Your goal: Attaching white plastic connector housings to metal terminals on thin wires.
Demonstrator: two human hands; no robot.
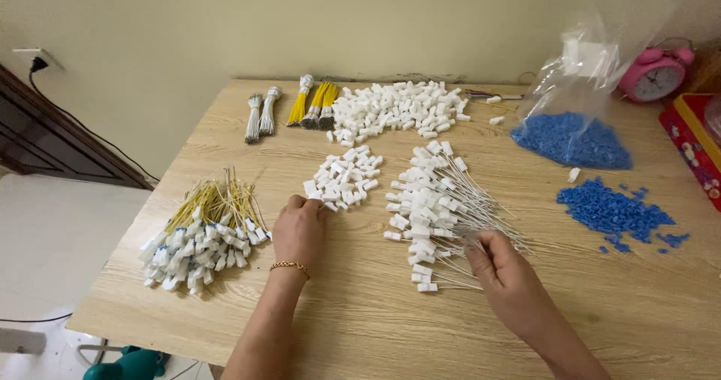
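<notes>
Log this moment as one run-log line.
left hand: reaching small white connector pile | right hand: gripping white wires of connector bundle | table: wooden

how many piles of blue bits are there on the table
2. One heap of blue bits sits inside the clear plastic bag at the back right; a looser blue pile lies bare on the table in front of it, with a few strays beside it.

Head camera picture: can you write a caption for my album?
Left hand reaches a small pile of white connectors; right hand touches white-capped wires on a wooden table.
</notes>
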